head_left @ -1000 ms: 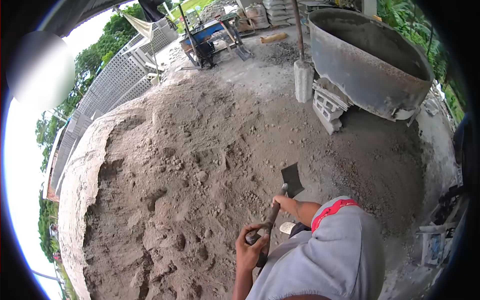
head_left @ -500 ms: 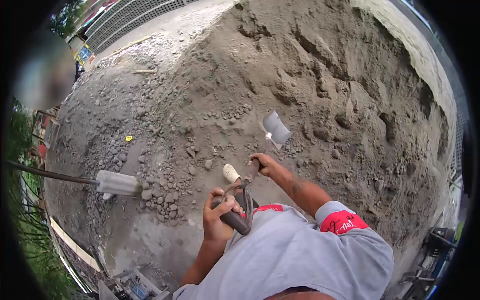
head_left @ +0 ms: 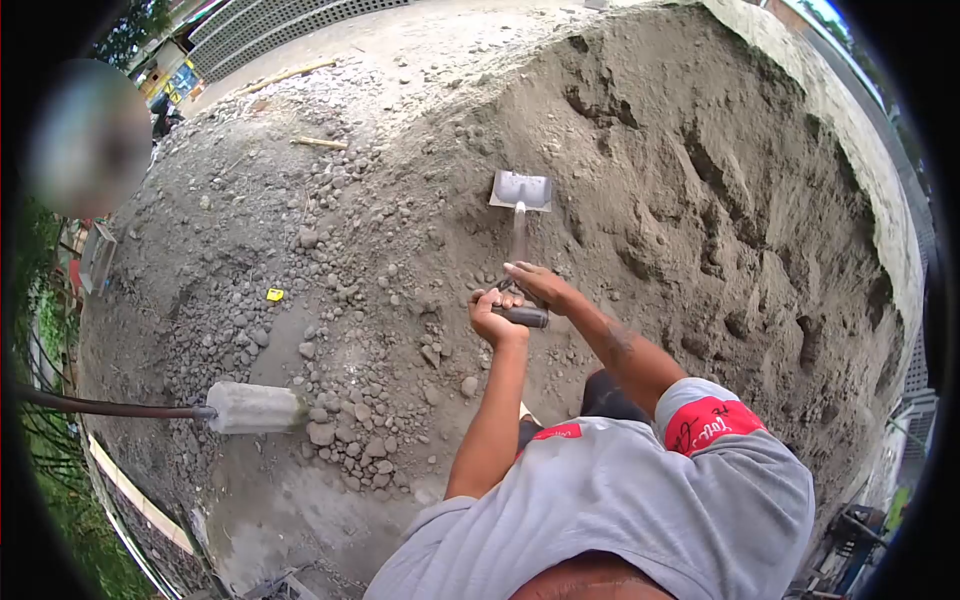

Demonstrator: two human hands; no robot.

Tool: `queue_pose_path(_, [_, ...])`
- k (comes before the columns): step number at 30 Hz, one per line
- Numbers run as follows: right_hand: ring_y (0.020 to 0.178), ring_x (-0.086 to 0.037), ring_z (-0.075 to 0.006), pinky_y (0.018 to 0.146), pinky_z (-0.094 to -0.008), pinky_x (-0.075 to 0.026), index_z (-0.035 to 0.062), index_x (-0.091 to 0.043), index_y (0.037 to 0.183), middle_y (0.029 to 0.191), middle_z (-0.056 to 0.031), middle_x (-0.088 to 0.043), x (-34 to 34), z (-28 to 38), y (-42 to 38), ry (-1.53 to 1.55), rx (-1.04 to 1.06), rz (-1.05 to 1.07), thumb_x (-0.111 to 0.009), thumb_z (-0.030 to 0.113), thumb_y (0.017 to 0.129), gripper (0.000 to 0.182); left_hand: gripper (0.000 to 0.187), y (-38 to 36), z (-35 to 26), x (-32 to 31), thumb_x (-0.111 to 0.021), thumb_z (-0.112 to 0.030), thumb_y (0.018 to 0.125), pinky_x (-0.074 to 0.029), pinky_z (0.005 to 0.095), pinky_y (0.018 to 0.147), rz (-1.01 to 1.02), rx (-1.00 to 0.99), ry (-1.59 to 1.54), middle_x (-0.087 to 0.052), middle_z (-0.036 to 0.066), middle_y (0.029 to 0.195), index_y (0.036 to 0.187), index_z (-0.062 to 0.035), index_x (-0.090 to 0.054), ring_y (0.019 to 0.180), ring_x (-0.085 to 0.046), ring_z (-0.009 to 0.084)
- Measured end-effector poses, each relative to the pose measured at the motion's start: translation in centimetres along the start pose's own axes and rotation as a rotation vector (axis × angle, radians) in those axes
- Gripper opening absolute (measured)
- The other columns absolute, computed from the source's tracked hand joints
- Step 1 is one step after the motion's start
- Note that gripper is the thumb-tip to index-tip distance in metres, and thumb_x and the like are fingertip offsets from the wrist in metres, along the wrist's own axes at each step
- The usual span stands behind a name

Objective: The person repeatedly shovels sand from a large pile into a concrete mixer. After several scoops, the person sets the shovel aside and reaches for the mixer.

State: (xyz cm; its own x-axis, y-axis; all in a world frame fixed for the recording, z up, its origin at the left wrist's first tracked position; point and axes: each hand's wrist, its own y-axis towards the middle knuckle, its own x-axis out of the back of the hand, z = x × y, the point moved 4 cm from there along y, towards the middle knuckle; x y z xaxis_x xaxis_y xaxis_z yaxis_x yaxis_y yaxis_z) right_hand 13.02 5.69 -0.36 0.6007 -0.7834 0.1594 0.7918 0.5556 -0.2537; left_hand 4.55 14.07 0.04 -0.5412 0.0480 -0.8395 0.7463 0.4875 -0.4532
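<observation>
A shovel (head_left: 520, 232) points away from me, its flat metal blade (head_left: 522, 189) against the slope of the sand pile (head_left: 620, 170). My left hand (head_left: 497, 307) is wrapped round the dark handle at the near end. Just beyond it, my right hand (head_left: 537, 283) lies over the shaft close to the handle, its fingers partly extended and pressed together; what they grip underneath is partly hidden. The two hands are close to each other.
A concrete block on a rod (head_left: 255, 408) juts in from the left. Loose stones (head_left: 360, 440) lie beside it, with a small yellow object (head_left: 275, 294) above. Wooden sticks (head_left: 320, 143) and a perforated wall (head_left: 270, 35) are farther back. A blurred shape is at left.
The shovel has moved forward and to the left, and its blade now meets the slope. Both hands have moved forward and come close together.
</observation>
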Motion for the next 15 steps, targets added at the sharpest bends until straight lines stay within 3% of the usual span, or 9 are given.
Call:
queue_pose_path(2, [0.097, -0.051, -0.0268, 0.077, -0.0338, -0.042, 0.0035, -0.051, 0.112, 0.098, -0.0143, -0.053, -0.3, 1.6, 1.2, -0.335, 0.117, 0.116, -0.046, 0.031, 0.088, 0.037, 0.015, 6.1, 2.5, 0.2, -0.046, 0.0, 0.07, -0.039, 0.0266, 0.049, -0.033, -0.128, 0.104, -0.041, 0.0, 0.064, 0.078, -0.0119, -0.042, 0.05, -0.041, 0.0112])
queue_pose_path(3, [0.092, -0.053, -0.0316, 0.076, -0.0378, -0.042, 0.0019, -0.054, 0.106, 0.096, -0.0178, -0.056, -0.6, 3.9, -0.3, -0.598, 0.211, -0.033, -0.04, 0.039, 0.089, 0.043, 0.013, 5.6, 2.5, -1.7, -0.046, 0.0, 0.071, -0.039, 0.0249, 0.05, -0.004, -0.069, 0.04, -0.042, 0.001, 0.065, 0.078, -0.0102, -0.042, 0.054, -0.044, 0.012])
queue_pose_path(5, [0.082, -0.057, -0.037, 0.071, -0.0425, -0.044, 0.0012, -0.057, 0.098, 0.086, -0.0219, -0.06, -0.3, 5.9, -0.7, -0.615, 0.278, -0.174, -0.041, 0.044, 0.086, 0.048, 0.013, 6.5, 2.3, -2.6, -0.046, 0.0, 0.071, -0.04, 0.0248, 0.05, 0.044, -0.018, 0.072, -0.042, 0.002, 0.065, 0.078, -0.0089, -0.041, 0.055, -0.044, 0.0132])
queue_pose_path(8, [0.072, -0.057, -0.0394, 0.067, -0.0442, -0.044, 0.0017, -0.057, 0.097, 0.076, -0.0221, -0.06, 0.5, 6.8, 1.0, -0.672, 0.264, -0.144, -0.042, 0.044, 0.086, 0.046, 0.015, 7.1, 1.5, -5.0, -0.047, 0.001, 0.071, -0.039, 0.023, 0.046, -0.018, -0.035, 0.091, -0.039, 0.0, 0.059, 0.074, -0.0114, -0.04, 0.048, -0.041, 0.0115])
queue_pose_path(11, [0.067, -0.058, -0.0393, 0.063, -0.0451, -0.044, 0.0016, -0.056, 0.095, 0.074, -0.0225, -0.06, 1.1, 9.0, 2.3, -0.607, 0.364, -0.131, -0.044, 0.044, 0.085, 0.045, 0.016, 7.7, 1.0, -7.2, -0.049, 0.0, 0.072, -0.038, 0.0232, 0.045, 0.054, 0.008, 0.039, -0.039, -0.001, 0.058, 0.071, -0.012, -0.039, 0.048, -0.041, 0.0109])
queue_pose_path(13, [0.066, -0.058, -0.0386, 0.062, -0.0437, -0.045, 0.0014, -0.057, 0.094, 0.073, -0.0227, -0.06, 1.4, 11.2, 3.2, -0.601, 0.286, -0.084, -0.046, 0.041, 0.085, 0.042, 0.016, 8.5, 0.5, -8.8, -0.051, -0.001, 0.075, -0.037, 0.0221, 0.044, 0.038, 0.013, 0.017, -0.039, 0.0, 0.06, 0.076, -0.0105, -0.037, 0.049, -0.04, 0.0097])
queue_pose_path(15, [0.066, -0.059, -0.0373, 0.061, -0.0421, -0.046, 0.0012, -0.058, 0.094, 0.072, -0.0221, -0.06, 3.0, 8.6, 7.3, -0.573, 0.334, -0.122, -0.046, 0.04, 0.085, 0.042, 0.015, 13.1, 2.7, -8.3, -0.05, 0.0, 0.074, -0.037, 0.0218, 0.044, -0.044, -0.055, 0.099, -0.04, 0.001, 0.06, 0.076, -0.0092, -0.039, 0.05, -0.041, 0.0094])
